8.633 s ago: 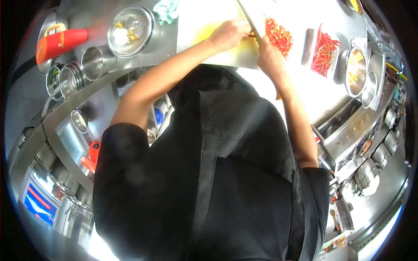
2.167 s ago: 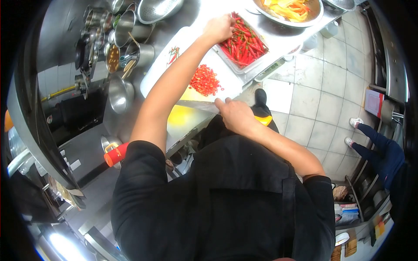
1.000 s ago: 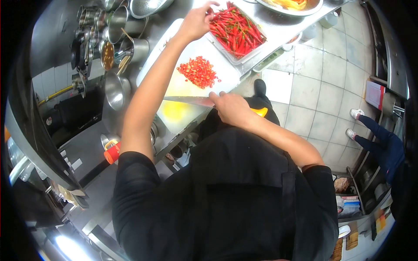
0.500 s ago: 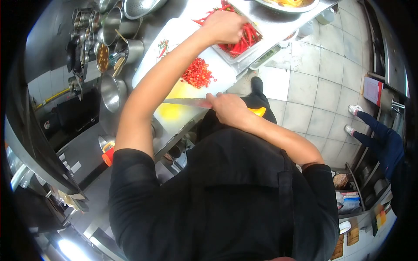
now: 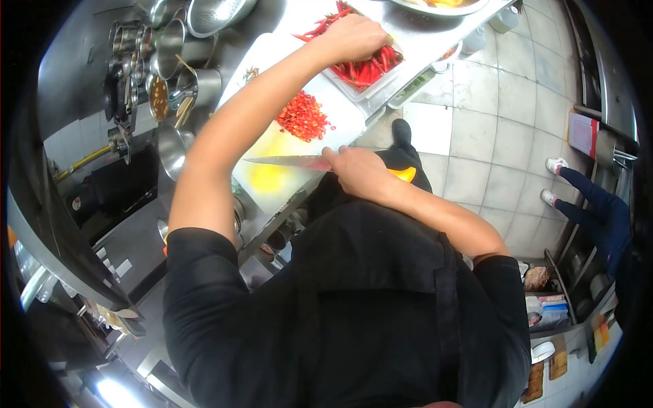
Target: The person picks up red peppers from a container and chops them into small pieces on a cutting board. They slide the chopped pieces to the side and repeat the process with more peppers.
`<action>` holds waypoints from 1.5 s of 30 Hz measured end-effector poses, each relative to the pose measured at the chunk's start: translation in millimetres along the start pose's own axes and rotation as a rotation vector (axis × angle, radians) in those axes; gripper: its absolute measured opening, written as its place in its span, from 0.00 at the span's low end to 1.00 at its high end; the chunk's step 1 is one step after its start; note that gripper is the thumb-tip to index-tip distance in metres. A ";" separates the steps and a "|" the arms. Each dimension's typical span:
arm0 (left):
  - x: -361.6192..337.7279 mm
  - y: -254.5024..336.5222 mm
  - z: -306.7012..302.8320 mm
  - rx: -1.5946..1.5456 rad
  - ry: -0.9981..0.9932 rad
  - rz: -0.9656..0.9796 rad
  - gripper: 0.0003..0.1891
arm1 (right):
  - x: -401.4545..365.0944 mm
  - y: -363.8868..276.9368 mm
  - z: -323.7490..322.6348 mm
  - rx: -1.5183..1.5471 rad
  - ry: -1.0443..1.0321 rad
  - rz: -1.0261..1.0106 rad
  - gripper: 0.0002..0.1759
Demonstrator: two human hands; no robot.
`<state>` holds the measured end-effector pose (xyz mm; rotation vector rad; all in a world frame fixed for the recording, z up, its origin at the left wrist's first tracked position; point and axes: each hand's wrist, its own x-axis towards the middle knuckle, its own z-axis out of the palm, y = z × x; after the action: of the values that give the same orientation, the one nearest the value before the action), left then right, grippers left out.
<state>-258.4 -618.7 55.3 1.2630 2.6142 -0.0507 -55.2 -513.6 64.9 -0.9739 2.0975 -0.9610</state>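
Note:
My left hand (image 5: pixel 359 37) is over a clear plastic tub (image 5: pixel 362 96) of whole red chillies (image 5: pixel 367 71). Its fingers are curled together among the chillies, and what they hold is hidden. In my right hand (image 5: pixel 357 171), near my waist, is a kitchen knife (image 5: pixel 286 161) with a yellow handle. The blade points left, flat over the near end of a white cutting board (image 5: pixel 350 122) with a yellow patch. Chopped red chilli (image 5: pixel 304 117) is heaped mid-board. Several chilli stem ends (image 5: pixel 251 73) sit at its far left, partly behind my forearm.
Steel pots and ladles (image 5: pixel 170 51) line the left side, with a colander (image 5: pixel 216 15) at the back. A round dish (image 5: pixel 445 8) of yellow food stands at the far end of the counter. Another person's legs (image 5: pixel 578 197) are across the tiled floor at right.
My left hand stays at the chilli tub, its fingers turned slightly more to the right. The knife and right hand hold nearly the same place, while the view has shifted a little.

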 end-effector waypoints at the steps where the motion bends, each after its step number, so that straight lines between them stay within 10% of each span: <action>1: 1.8 -1.0 0.0 0.057 -0.012 0.029 0.08 | -0.4 0.4 0.6 0.001 -0.001 0.003 0.18; 25: -12.3 -8.1 4.7 0.080 -0.017 0.118 0.24 | 3.6 -5.2 8.7 -0.011 0.003 -0.035 0.19; 35: -20.9 -19.7 -4.7 0.032 -0.048 0.122 0.15 | 1.8 -9.0 9.0 -0.039 0.008 -0.054 0.17; 41: -53.9 -19.1 -44.3 -0.198 0.031 -0.230 0.11 | 3.9 -7.6 12.4 -0.049 0.039 -0.107 0.16; 45: -50.6 -27.0 2.6 -0.215 0.334 0.017 0.11 | 7.9 -8.7 15.1 -0.026 -0.070 -0.080 0.16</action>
<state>-248.5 -674.8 62.3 1.3113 2.7841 0.4709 -44.7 -529.4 62.1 -1.0969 2.0311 -0.9276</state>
